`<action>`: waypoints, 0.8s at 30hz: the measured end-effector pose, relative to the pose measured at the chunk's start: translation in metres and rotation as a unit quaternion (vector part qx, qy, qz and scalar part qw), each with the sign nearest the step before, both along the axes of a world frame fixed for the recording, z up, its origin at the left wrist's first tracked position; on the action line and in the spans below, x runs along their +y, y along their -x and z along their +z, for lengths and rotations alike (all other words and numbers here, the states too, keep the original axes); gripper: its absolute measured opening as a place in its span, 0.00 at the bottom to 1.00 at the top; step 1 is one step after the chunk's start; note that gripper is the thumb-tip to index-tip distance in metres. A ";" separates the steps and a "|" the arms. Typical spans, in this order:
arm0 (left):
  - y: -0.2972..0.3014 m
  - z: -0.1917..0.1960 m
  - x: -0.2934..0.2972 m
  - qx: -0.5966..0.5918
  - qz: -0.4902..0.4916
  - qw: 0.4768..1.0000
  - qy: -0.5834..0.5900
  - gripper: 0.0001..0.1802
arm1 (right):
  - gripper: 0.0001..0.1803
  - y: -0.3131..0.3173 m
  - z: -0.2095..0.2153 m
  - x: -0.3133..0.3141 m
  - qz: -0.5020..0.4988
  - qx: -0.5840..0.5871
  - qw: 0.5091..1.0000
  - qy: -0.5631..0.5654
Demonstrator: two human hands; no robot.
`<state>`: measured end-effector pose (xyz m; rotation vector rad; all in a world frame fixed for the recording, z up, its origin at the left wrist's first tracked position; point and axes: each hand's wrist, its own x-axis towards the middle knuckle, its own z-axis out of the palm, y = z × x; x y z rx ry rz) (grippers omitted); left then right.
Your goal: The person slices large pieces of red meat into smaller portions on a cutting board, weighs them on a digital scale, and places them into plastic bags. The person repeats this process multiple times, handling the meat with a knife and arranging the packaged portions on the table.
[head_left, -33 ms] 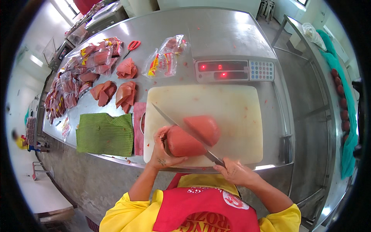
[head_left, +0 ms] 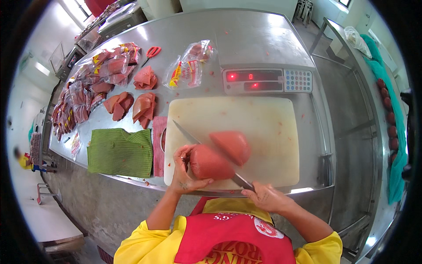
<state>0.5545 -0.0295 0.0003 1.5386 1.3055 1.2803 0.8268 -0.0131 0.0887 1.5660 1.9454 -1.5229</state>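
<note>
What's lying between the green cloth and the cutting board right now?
In the head view, a narrow pink cloth lies between the green cloth and the cutting board, running along the board's left edge. A dark round object shows at that edge too, mostly hidden.

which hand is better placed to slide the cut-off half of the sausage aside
Left, probably. The left hand already rests on the near sausage piece; the right hand grips the knife.

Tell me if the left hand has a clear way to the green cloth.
Probably yes. The left hand grips the near meat piece, so it must let go; the green cloth lies just left of the cutting board, nothing between.
</note>
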 end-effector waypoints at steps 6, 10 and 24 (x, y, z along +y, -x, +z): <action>0.013 0.027 -0.034 0.045 0.067 0.993 0.088 0.56 | 0.27 0.014 -0.020 -0.023 -0.014 0.082 0.996 -0.042; -0.002 0.035 -0.026 0.135 0.121 0.979 0.096 0.46 | 0.22 0.001 0.010 -0.014 -0.066 0.004 0.994 -0.089; -0.010 0.020 0.021 0.299 0.071 0.941 -0.140 0.18 | 0.20 -0.058 0.085 -0.070 0.046 -0.151 0.979 -0.128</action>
